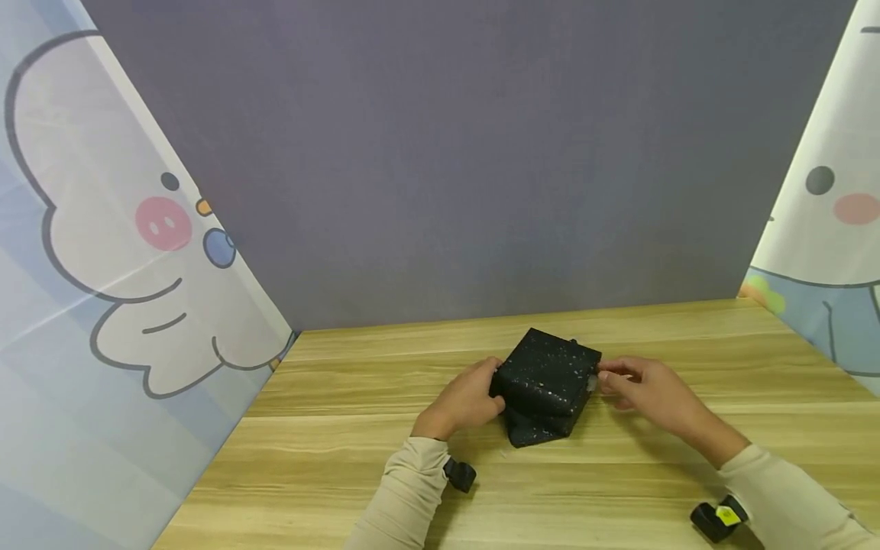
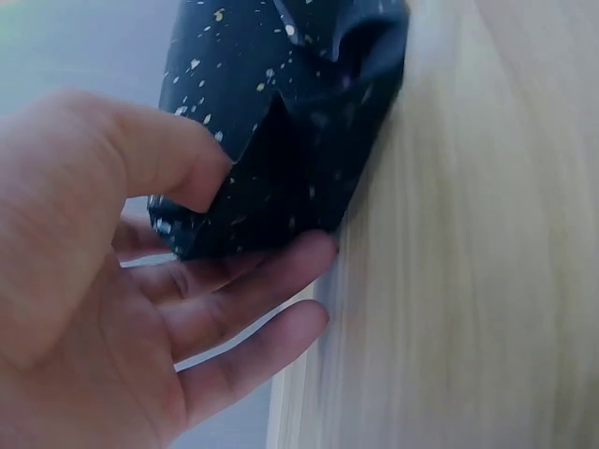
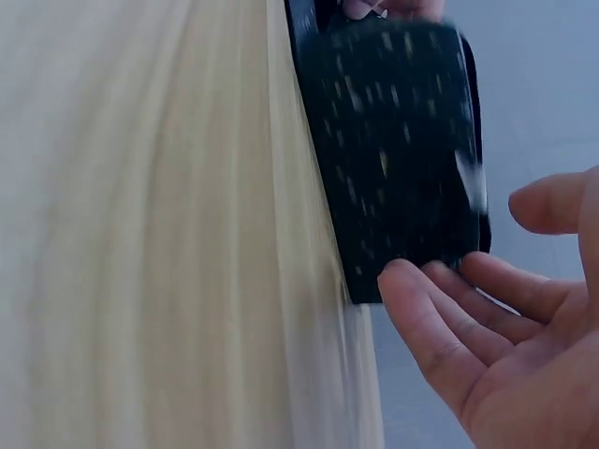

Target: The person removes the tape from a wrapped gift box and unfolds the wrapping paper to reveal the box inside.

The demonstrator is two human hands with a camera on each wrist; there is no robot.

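A: Where do we find the black speckled package (image 1: 546, 370)?

B: On the bench (image 1: 330, 431), close to its far edge and a little nearer the far right corner than the far left. We take it to be resting on the wood, though we cannot tell whether one side is slightly raised.

A: And why is the left grip (image 1: 466, 397) placed where it is?

B: It pinches the package's left end. In the left wrist view we see the thumb (image 2: 173, 154) bent against a pointed flap (image 2: 265, 178), with fingers underneath and along the end. We judge that this keeps the folded covering from springing loose, and also steadies the whole package.

A: Does the right grip (image 1: 651, 391) pinch as well?

B: Not as we read it. Its fingers are loosely extended, tips touching or just beside the opposite end, while the thumb stands apart in the right wrist view. That looks to us like light support rather than a hold, which would leave the thumb free.

A: What about the small pale patch (image 3: 468, 182) on that side?

B: Perhaps it is tape; it is too blurred for us to be sure. It would explain why those fingers are gathered at that end.

A: So we read the two as sharing the work: one anchors towards the bench's left edge, the other attends towards its right edge.
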